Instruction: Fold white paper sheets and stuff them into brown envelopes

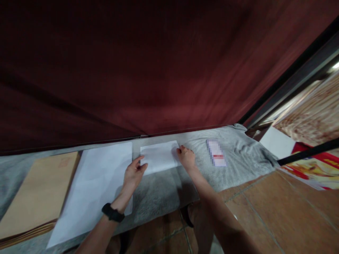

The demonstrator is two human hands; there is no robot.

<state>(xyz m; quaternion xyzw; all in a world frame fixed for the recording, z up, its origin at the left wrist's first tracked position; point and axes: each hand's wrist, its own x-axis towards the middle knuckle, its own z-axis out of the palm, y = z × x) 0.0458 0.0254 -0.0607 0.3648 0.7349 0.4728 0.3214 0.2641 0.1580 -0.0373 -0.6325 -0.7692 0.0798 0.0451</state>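
A folded white paper (pixel 160 157) lies on a grey cloth (pixel 159 190) spread over the floor, close to a dark red curtain. My left hand (pixel 134 173), a black band on its wrist, pinches the paper's left edge between thumb and fingers. My right hand (pixel 186 157) is curled over the paper's right edge and presses it down. A large white sheet (pixel 97 187) lies just left of my left hand and partly under my forearm.
A stack of brown envelopes (pixel 37 195) sits at the far left. A small blurred leaflet (pixel 216 152) lies on the cloth to the right. The dark red curtain (pixel 148 67) hangs behind. Brown floor tiles (pixel 267 208) and colourful printed paper (pixel 309 165) are at right.
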